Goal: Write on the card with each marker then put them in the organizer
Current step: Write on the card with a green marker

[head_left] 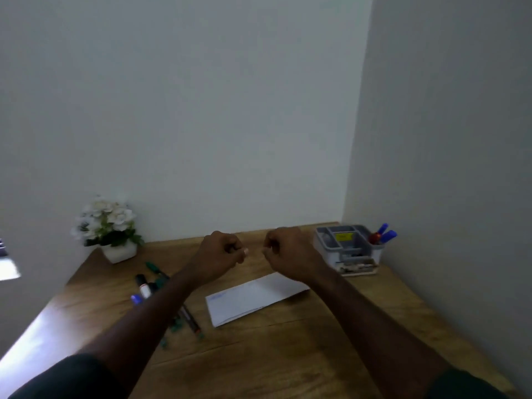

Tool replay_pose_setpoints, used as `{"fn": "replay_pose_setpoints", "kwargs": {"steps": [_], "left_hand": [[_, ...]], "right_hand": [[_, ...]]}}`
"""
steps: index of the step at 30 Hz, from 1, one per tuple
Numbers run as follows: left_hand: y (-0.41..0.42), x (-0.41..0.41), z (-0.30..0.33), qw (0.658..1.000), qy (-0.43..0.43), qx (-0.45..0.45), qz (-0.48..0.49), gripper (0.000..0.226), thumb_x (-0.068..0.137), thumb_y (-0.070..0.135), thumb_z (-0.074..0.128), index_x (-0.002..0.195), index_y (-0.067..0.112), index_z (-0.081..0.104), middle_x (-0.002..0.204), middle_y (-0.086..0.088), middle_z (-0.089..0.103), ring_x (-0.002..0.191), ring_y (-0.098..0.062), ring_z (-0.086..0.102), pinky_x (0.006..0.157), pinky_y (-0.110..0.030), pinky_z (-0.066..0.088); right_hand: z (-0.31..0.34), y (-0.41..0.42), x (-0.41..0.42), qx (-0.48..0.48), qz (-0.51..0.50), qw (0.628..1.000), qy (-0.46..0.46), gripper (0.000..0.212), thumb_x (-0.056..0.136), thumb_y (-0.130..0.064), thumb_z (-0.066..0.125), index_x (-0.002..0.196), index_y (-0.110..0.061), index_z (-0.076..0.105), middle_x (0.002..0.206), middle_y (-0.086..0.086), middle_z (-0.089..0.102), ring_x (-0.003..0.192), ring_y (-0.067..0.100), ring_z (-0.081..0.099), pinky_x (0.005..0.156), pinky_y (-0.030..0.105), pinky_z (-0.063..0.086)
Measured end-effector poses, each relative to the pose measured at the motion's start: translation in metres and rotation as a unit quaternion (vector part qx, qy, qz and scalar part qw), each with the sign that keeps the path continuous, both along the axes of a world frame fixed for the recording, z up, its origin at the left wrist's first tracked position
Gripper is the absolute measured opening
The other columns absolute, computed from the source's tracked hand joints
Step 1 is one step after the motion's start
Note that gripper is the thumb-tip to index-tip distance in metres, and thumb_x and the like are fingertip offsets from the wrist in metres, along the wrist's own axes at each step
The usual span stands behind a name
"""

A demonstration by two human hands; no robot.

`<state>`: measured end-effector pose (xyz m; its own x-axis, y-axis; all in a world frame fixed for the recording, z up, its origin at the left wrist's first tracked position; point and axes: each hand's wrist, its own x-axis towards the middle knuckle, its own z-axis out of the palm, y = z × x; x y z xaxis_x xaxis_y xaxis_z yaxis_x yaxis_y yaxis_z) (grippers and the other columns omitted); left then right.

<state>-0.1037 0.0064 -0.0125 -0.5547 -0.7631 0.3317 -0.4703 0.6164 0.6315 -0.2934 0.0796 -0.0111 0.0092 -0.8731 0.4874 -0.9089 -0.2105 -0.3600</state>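
Hands hover together above the table (288, 358), both fists curled: the left hand (221, 253) seems to pinch something small and dark, and the right hand (288, 254) curls facing it, but blur hides what either holds, so I cannot tell whether a marker or cap sits between them. My guess is a marker is being uncapped or recapped, with several still to go. The card (253, 298) lies flat below the hands, long axis running from near-left to far-right. Loose markers (161, 295) lie left of it, partly under the left forearm, mostly pointing away and leftward. The organizer (349, 249) stands far right with blue markers (385, 233) upright in its side cup. Next move calls for a tip brought down onto the card
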Motion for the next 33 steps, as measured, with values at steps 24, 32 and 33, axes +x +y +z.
{"fn": "replay_pose_setpoints", "kwargs": {"steps": [24,32,33], "left_hand": [[-0.029,0.186,-0.044,0.982,0.027,0.0,0.188,0.033,0.086,0.015,0.067,0.059,0.029,0.056,0.055,0.018,0.058,0.055,0.002,0.051,0.055,-0.022,0.034],[-0.037,0.15,-0.045,0.991,0.068,-0.053,0.098,0.036,0.086,0.036,0.068,0.122,0.036,0.06,0.124,0.015,0.058,0.118,-0.003,0.05,0.097,-0.029,0.041],[-0.035,0.138,-0.043,0.995,0.062,-0.032,0.066,0.036,0.087,0.037,0.067,0.122,0.036,0.06,0.125,0.017,0.058,0.119,0.002,0.05,0.098,-0.023,0.041]], "right_hand": [[-0.046,-0.108,0.203,0.163,-0.013,0.987,-0.001,0.024,0.085,-0.029,0.064,0.1,-0.01,0.063,0.106,0.011,0.067,0.098,0.028,0.065,0.068,0.029,0.043],[-0.024,-0.066,0.119,0.086,0.062,0.989,-0.105,0.01,0.092,-0.03,0.065,0.088,-0.023,0.071,0.078,-0.01,0.067,0.071,0.003,0.06,0.06,0.019,0.042],[-0.023,-0.056,0.106,0.089,0.081,0.985,-0.126,0.01,0.092,-0.028,0.067,0.084,-0.022,0.072,0.074,-0.009,0.067,0.068,0.002,0.059,0.06,0.015,0.041]]}}
